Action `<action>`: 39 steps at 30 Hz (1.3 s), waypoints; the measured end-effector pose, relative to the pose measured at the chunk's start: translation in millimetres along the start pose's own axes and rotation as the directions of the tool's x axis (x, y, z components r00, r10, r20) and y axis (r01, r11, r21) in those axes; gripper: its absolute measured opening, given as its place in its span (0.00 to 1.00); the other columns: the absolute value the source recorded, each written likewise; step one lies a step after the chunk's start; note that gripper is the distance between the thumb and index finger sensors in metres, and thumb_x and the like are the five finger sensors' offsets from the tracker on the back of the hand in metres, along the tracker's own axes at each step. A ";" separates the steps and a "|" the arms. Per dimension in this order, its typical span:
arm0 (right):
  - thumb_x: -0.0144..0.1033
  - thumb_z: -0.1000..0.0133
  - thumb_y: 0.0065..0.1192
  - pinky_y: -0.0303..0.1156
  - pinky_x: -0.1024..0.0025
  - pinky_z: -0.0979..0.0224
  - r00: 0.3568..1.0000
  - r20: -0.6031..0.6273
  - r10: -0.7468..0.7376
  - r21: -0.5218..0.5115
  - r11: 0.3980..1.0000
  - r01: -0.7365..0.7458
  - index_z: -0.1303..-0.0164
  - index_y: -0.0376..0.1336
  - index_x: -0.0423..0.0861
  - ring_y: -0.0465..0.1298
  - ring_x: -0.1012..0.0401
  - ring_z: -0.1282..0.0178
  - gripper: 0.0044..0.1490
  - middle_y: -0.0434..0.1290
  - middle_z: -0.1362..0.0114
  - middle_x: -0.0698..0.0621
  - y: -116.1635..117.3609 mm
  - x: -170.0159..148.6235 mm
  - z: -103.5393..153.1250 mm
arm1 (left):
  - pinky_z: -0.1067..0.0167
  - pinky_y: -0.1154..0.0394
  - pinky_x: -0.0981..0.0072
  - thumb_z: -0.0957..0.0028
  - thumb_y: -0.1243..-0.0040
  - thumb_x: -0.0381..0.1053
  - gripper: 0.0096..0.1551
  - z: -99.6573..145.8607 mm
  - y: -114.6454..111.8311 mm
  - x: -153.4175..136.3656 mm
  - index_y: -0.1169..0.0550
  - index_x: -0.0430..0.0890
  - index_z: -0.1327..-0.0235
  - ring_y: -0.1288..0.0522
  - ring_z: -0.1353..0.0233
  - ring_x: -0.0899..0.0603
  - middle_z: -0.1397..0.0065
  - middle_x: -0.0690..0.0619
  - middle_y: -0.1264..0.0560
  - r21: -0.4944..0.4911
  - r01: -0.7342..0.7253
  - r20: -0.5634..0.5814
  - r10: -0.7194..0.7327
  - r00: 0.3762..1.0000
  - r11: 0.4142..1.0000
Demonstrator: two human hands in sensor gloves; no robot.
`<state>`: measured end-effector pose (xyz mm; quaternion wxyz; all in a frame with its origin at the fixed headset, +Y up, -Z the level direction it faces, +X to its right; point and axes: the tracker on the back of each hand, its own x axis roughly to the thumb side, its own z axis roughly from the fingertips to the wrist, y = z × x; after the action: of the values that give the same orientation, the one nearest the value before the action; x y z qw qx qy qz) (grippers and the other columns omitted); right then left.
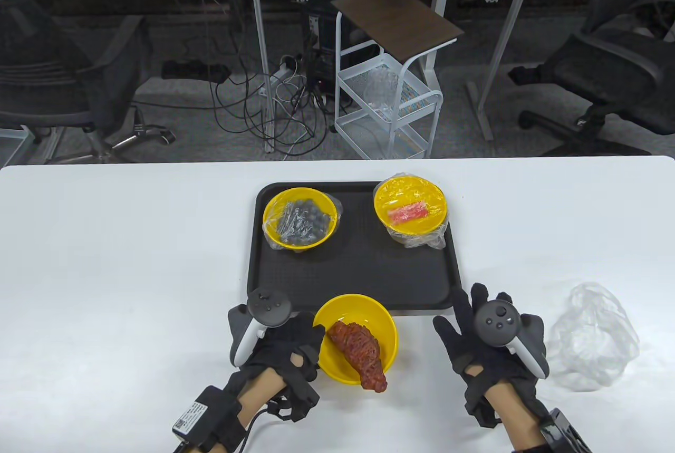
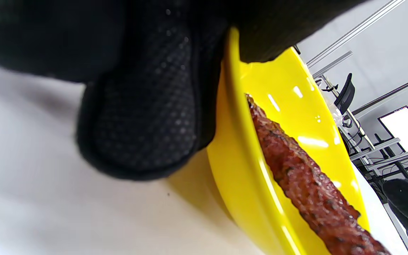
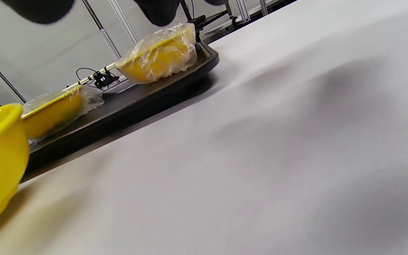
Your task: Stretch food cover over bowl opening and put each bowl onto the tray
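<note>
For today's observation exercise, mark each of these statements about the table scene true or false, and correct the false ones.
1. Two covered bowls stand on the tray. True.
2. The bowl with the sausage is already covered. False: it is uncovered.
3. The left hand holds that bowl's rim. True.
4. The right hand holds the loose plastic cover. False: the cover lies on the table beside it, ungripped.

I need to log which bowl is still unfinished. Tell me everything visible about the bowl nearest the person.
The uncovered bowl is glossy yellow, looks like plastic, round and shallow. It sits on the white table just in front of the black tray, not on it. It holds a long reddish-brown piece of meat whose end overhangs the near rim. No cover is on it. The left hand grips its left rim.
</note>
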<state>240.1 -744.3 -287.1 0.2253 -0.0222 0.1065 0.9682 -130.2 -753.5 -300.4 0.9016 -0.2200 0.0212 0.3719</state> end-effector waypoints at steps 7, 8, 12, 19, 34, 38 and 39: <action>0.71 0.48 0.44 0.33 0.21 0.33 1.000 0.000 0.005 0.016 1.000 -0.005 0.12 0.41 0.54 0.27 0.31 0.20 0.56 0.33 0.12 0.44 2.1 1.0 -0.4 | 0.76 0.11 0.59 0.47 0.37 0.56 0.30 -1.0 -7.3 -1.5 0.21 0.35 0.43 0.06 0.71 0.41 0.60 0.46 0.07 -0.014 -0.026 -0.007 0.025 1.000 1.000; 0.71 0.47 0.44 0.33 0.21 0.33 1.000 -0.002 0.005 0.023 1.000 -0.005 0.12 0.41 0.55 0.27 0.31 0.21 0.56 0.33 0.12 0.44 2.1 1.1 -0.2 | 0.74 0.11 0.59 0.47 0.37 0.56 0.30 -0.9 -8.0 -2.1 0.21 0.36 0.43 0.06 0.71 0.41 0.59 0.47 0.07 -0.014 -0.026 -0.011 0.026 1.000 1.000; 0.71 0.48 0.45 0.33 0.21 0.33 1.000 -0.002 0.006 0.021 1.000 -0.006 0.12 0.41 0.54 0.27 0.31 0.21 0.56 0.33 0.12 0.44 1.8 1.0 0.1 | 0.73 0.11 0.59 0.46 0.38 0.58 0.31 -2.2 -12.2 -7.8 0.21 0.37 0.41 0.06 0.69 0.41 0.58 0.48 0.07 -0.035 -0.061 -0.032 0.060 0.998 0.998; 0.71 0.48 0.45 0.33 0.21 0.33 1.000 0.000 -0.001 0.029 1.000 0.001 0.13 0.40 0.55 0.27 0.31 0.20 0.56 0.33 0.12 0.44 1.7 0.1 -0.1 | 0.68 0.12 0.57 0.47 0.39 0.64 0.37 -1.8 -13.6 -12.6 0.24 0.39 0.35 0.07 0.63 0.39 0.52 0.47 0.09 -0.063 -0.076 -0.072 0.072 0.995 0.995; 0.58 0.54 0.78 0.46 0.25 0.24 0.909 -0.407 -0.091 -0.419 0.903 -0.097 0.15 0.48 0.59 0.43 0.32 0.14 0.60 0.44 0.10 0.46 -90.7 -74.4 25.2 | 0.24 0.58 0.22 0.58 0.57 0.87 0.60 21.2 44.3 -6.4 0.51 0.60 0.14 0.59 0.10 0.28 0.08 0.46 0.59 0.338 0.467 -0.086 -0.467 0.880 0.817; 0.51 0.53 0.81 0.47 0.31 0.20 0.789 -0.544 -0.286 -0.406 0.912 0.050 0.16 0.46 0.61 0.43 0.35 0.13 0.61 0.43 0.09 0.48 -94.3 -121.8 30.3 | 0.26 0.68 0.24 0.59 0.62 0.88 0.61 11.9 36.2 -19.9 0.58 0.63 0.16 0.73 0.13 0.31 0.11 0.50 0.71 0.250 0.546 -0.163 -0.521 0.838 0.800; 0.50 0.52 0.81 0.48 0.33 0.19 0.771 -0.562 -0.299 -0.404 0.913 0.059 0.16 0.46 0.61 0.44 0.35 0.13 0.61 0.43 0.09 0.48 -93.3 -127.3 30.0 | 0.26 0.69 0.25 0.59 0.62 0.88 0.60 10.7 34.7 -21.5 0.59 0.63 0.16 0.74 0.13 0.31 0.12 0.51 0.72 0.240 0.553 -0.170 -0.526 0.833 0.798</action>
<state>395.6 -711.0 -264.5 0.2632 -0.3862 -0.0096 0.8840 -170.6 -741.5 -299.7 0.9897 -0.1048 0.0528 0.0819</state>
